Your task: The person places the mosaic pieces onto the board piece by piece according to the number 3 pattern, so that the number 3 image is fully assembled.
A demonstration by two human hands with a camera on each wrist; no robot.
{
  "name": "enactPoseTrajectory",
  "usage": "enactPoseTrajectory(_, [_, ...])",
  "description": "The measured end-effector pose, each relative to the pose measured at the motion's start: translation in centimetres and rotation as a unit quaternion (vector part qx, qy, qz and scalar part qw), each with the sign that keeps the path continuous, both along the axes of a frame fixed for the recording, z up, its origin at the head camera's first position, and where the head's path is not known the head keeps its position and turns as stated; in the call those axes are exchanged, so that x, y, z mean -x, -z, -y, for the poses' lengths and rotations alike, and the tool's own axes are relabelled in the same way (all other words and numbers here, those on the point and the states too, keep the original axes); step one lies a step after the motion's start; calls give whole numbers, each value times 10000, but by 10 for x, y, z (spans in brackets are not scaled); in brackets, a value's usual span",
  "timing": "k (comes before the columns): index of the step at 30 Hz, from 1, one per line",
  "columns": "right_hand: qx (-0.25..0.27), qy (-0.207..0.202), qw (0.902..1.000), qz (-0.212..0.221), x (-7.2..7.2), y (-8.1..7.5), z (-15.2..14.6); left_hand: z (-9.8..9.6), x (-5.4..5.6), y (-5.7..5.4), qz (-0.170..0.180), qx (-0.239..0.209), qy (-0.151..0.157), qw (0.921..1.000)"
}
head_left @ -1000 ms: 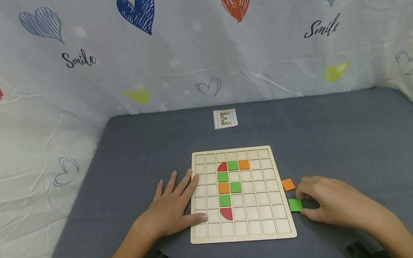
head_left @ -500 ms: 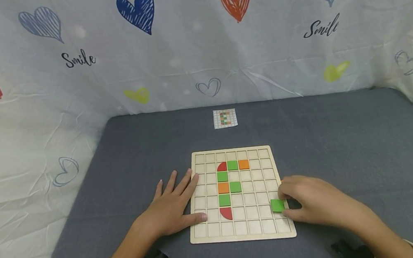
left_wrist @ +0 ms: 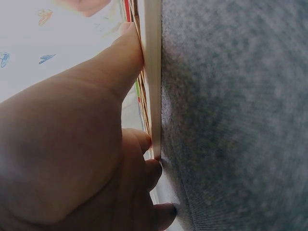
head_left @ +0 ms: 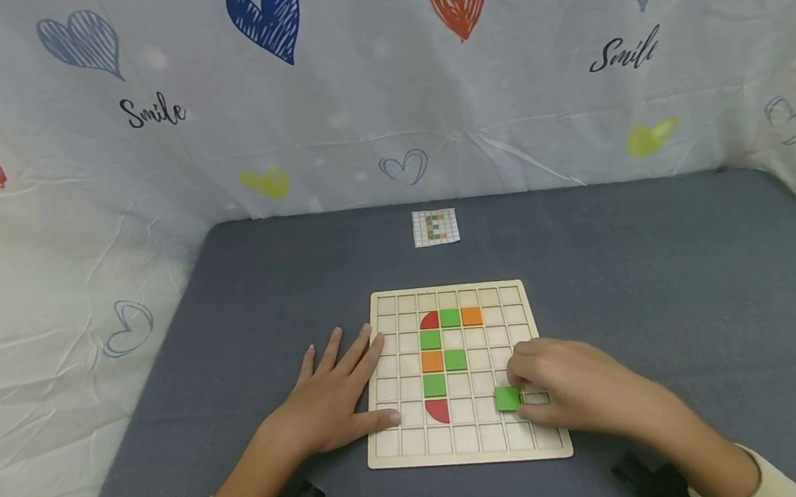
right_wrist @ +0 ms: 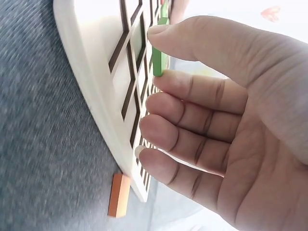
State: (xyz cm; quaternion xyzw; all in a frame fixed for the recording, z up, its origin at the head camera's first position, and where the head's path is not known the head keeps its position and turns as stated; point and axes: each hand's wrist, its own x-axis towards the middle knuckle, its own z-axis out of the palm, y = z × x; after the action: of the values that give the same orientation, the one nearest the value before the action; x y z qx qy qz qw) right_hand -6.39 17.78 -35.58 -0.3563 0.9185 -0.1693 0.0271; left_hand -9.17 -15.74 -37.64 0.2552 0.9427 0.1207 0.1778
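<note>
A pale wooden grid board (head_left: 469, 450) lies on the table, with red quarter-round, green and orange tiles set in some of its squares. My left hand (head_left: 337, 402) rests on the board's left edge, fingers spread and straight, thumb on a lower square. Over the lower right squares, my right hand (head_left: 576, 383) pinches a green square tile (head_left: 508, 399) between thumb and index finger. The right wrist view shows the green tile (right_wrist: 158, 60) held by its edges, close over the board, the other fingers loosely bent.
An orange tile (right_wrist: 119, 195) lies on the table beside the board's right edge; in the head view the right hand hides it. A small printed pattern card (head_left: 435, 227) lies behind the board on the grey table (head_left: 286, 283). A white curtain (head_left: 327, 111) hangs beyond.
My right hand has carried the green tile leftward from the table beside the board to over its lower right squares. The left hand has stayed in place.
</note>
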Motion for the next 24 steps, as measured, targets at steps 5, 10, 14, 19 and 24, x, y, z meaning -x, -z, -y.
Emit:
enactPoseTrajectory(5, [40, -176, 9998, -49, 2, 1, 8, 0, 0, -1, -1, -11, -1, 10000])
enactPoseTrajectory(10, [-48, -169, 9998, 91, 3, 2, 18, -1, -1, -1, -21, 15, 5, 10000])
enactPoseTrajectory(14, [-44, -179, 9996, 232, 4, 1, 25, -1, -2, -1, -17, -11, 10, 10000])
enactPoseTrajectory(19, [10, -332, 9993, 164, 5, 1, 31, 0, -1, -2, -13, -39, 15, 10000])
enactPoseTrajectory(24, [-38, -356, 9990, 256, 8, 2, 37, 0, -1, -1, -19, -45, 27, 10000])
